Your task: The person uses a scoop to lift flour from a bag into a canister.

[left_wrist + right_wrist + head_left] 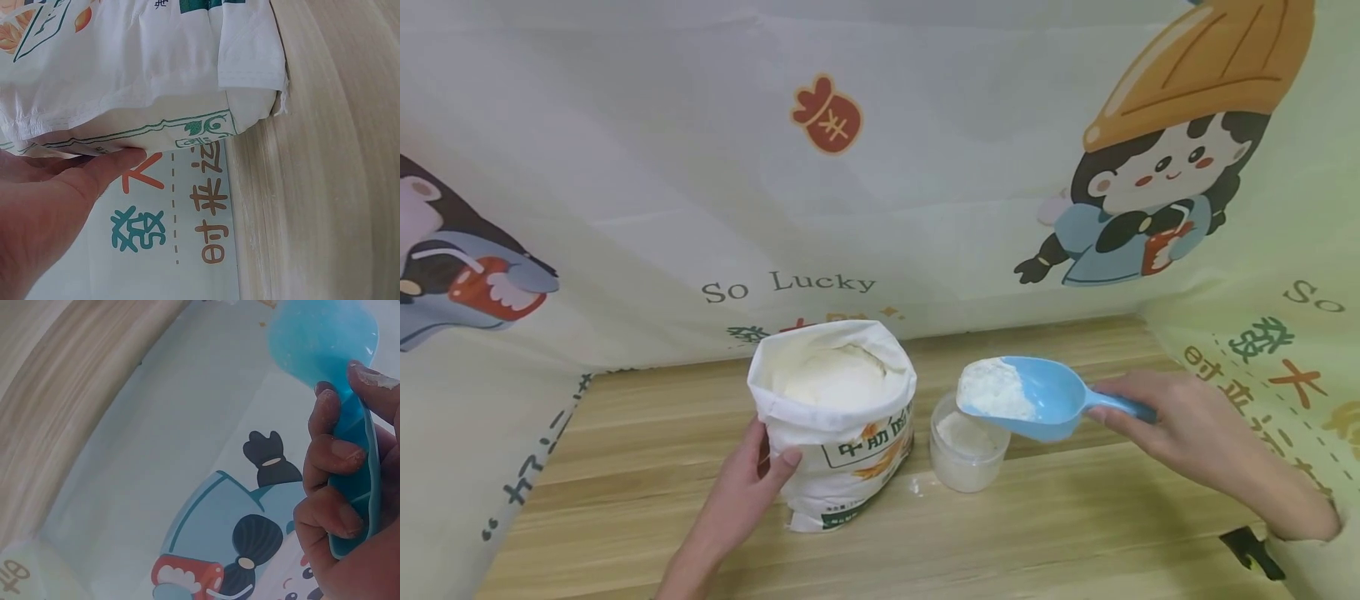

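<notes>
An upright white flour bag [842, 467], its rim folded outward, shows pale flour [838, 379] inside. My left hand [756, 467] grips the bag's left side, thumb at the front and fingers partly hidden behind. The left wrist view shows that hand [69, 200] against the bag [144, 56]. With curled fingers, my right hand [1180, 417] holds a blue scoop [1056, 396] by its handle. White flour [996, 389] fills the scoop's front end. Below it stands a clear round tub [966, 471] with flour inside, its rim partly covered by the scoop in the head view.
Everything stands on a wood-grain tabletop [647, 467]. A printed cloth [940, 167] with cartoon figures and lettering rises behind and along both sides. A small dark patch [1252, 552] lies by the right sleeve [1311, 562].
</notes>
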### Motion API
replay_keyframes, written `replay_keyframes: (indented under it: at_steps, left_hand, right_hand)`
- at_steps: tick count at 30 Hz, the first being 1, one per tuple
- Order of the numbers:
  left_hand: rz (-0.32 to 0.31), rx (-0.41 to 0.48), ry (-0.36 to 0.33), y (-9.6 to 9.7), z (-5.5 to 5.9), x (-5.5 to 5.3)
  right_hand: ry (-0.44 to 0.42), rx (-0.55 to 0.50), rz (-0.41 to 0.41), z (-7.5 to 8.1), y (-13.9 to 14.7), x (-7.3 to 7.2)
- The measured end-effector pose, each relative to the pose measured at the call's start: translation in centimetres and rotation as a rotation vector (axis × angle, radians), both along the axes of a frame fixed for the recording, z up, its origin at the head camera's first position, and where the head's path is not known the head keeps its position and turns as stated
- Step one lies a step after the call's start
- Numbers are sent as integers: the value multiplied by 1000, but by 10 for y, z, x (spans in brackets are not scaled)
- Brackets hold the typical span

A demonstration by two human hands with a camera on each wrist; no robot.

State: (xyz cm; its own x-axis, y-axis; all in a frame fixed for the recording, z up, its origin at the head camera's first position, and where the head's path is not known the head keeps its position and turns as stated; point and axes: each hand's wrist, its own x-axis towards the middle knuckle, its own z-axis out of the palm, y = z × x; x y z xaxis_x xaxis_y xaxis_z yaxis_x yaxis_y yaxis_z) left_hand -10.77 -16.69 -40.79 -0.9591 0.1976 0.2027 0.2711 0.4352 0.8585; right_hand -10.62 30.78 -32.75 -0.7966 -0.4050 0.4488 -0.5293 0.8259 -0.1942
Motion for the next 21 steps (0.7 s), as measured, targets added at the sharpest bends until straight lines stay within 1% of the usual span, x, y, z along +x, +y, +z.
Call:
replay_keyframes:
  at_steps: [3, 6, 13, 21]
  left_hand:
    - [1, -1, -6, 0, 0, 0]
    - [1, 4, -9, -1, 0, 0]
    - [-3, 4, -12, -2, 1, -2]
    - [-5, -4, -14, -3, 1, -5]
  right_hand:
    - [-47, 29, -16, 1, 2, 0]
    - [-75, 58, -24, 1, 4, 0]
    - [-41, 129, -10, 2, 2, -1]
    - [-97, 219, -25, 9, -4, -2]
